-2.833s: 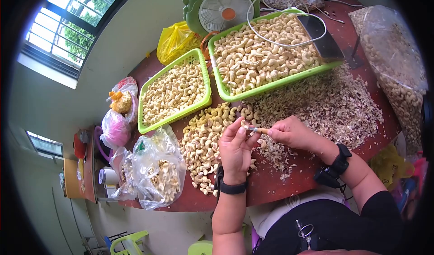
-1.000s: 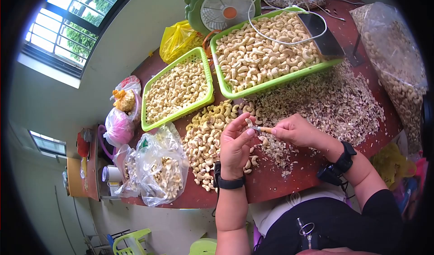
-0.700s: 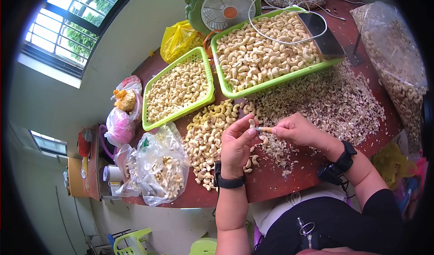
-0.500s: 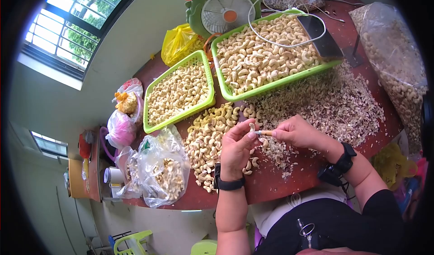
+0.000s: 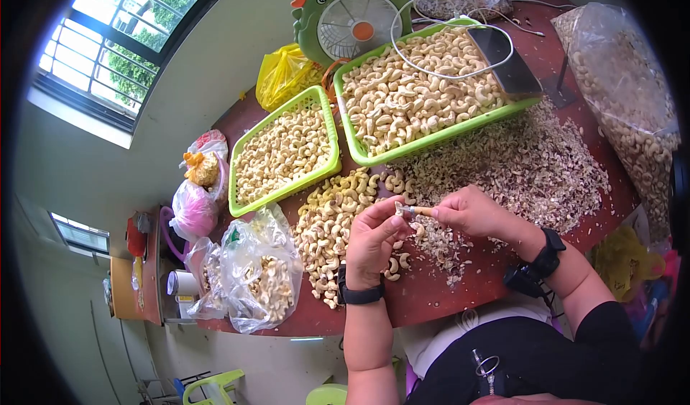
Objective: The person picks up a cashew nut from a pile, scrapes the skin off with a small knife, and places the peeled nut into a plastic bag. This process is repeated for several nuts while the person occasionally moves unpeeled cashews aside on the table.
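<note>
The left hand (image 5: 371, 241), palm turned up, pinches a single cashew kernel (image 5: 399, 208) at the tips of its thumb and fingers. The right hand (image 5: 466, 211) grips a small wooden-handled knife (image 5: 422, 211), its metal end directed at that kernel; the contact is too small to make out. The two hands are near each other but apart, above the front part of the red table (image 5: 445, 293). A black band circles each wrist, and a dark device hangs beside the right one

Just beyond the left hand lies a loose pile of cashews (image 5: 330, 225), yellower at its far end. A broad spread of peel flakes (image 5: 514, 160) covers the table beyond and to the right of the right hand. Farther back, a smaller green basket (image 5: 287, 192) and a larger green basket (image 5: 445, 132) both hold cashews; a dark phone (image 5: 507, 63) with a white cable (image 5: 460, 77) lies over the larger one's right end. A clear plastic bag (image 5: 262, 279) with kernels inside rests left of the pile, and a tall clear bag of cashews (image 5: 622, 92) occupies the table's right side. Behind the baskets are a yellow bag (image 5: 284, 78) and a green animal-shaped fan (image 5: 352, 17)
</note>
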Action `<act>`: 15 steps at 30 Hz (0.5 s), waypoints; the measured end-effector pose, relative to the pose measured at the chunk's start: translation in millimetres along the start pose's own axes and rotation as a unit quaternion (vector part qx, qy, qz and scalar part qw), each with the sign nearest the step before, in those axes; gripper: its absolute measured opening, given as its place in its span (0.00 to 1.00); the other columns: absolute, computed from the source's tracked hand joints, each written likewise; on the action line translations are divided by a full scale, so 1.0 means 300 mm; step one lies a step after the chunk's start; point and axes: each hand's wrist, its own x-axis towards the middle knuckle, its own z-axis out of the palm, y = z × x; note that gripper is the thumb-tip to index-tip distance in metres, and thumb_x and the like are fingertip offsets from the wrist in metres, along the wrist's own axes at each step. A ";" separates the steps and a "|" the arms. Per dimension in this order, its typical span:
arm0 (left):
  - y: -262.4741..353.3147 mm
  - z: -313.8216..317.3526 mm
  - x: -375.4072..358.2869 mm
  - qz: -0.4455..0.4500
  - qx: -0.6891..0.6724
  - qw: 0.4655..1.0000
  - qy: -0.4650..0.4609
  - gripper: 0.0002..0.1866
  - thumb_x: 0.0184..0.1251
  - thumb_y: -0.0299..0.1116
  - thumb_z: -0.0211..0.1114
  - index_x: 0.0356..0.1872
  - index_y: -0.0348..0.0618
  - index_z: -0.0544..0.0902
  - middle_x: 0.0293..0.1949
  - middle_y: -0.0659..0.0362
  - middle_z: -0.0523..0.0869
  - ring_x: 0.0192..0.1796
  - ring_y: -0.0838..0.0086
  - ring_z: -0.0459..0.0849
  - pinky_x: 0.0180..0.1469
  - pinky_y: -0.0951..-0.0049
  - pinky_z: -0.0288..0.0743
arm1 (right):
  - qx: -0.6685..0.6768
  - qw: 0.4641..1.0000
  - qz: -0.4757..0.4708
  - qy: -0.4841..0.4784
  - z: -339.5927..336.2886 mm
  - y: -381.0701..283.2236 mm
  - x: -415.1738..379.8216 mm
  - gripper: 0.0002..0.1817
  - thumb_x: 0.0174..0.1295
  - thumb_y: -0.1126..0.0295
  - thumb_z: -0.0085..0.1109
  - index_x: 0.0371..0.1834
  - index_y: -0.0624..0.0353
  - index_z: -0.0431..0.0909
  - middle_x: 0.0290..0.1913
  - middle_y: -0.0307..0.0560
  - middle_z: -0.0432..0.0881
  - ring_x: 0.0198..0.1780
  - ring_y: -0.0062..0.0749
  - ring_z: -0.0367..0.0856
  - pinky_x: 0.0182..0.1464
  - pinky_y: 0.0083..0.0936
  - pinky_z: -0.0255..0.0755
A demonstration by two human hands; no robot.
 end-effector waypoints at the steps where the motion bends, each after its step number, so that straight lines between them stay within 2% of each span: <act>1: 0.000 -0.001 0.000 0.000 0.000 1.000 0.000 0.18 0.52 0.22 0.62 0.46 0.34 0.74 0.34 0.56 0.81 0.31 0.77 0.79 0.31 0.80 0.75 | 0.014 1.000 -0.005 -0.002 0.004 0.005 0.001 0.20 0.58 0.57 0.51 0.16 0.61 0.75 0.11 0.32 0.66 0.14 0.13 0.60 0.16 0.17 0.55; 9: 0.006 0.014 -0.002 0.026 -0.017 0.999 -0.015 0.18 0.50 0.19 0.61 0.46 0.33 0.74 0.36 0.54 0.80 0.35 0.73 0.81 0.39 0.73 0.79 | 0.020 1.000 -0.004 -0.023 0.005 -0.022 -0.015 0.21 0.58 0.56 0.52 0.14 0.61 0.72 0.10 0.32 0.63 0.14 0.14 0.57 0.16 0.18 0.53; 12: 0.007 0.020 -0.008 0.020 0.005 1.000 -0.002 0.17 0.51 0.17 0.59 0.45 0.33 0.74 0.37 0.53 0.80 0.33 0.73 0.80 0.38 0.74 0.76 | 0.008 1.000 -0.004 -0.022 0.006 -0.004 -0.008 0.21 0.57 0.56 0.52 0.14 0.61 0.72 0.10 0.32 0.62 0.14 0.14 0.56 0.16 0.18 0.53; 15: 0.004 0.003 -0.008 0.022 0.022 0.999 -0.015 0.16 0.51 0.19 0.61 0.44 0.32 0.75 0.35 0.54 0.81 0.34 0.74 0.81 0.37 0.76 0.79 | 0.006 1.000 -0.012 -0.010 0.008 0.008 -0.003 0.21 0.57 0.56 0.52 0.14 0.61 0.73 0.09 0.32 0.62 0.14 0.14 0.57 0.16 0.18 0.54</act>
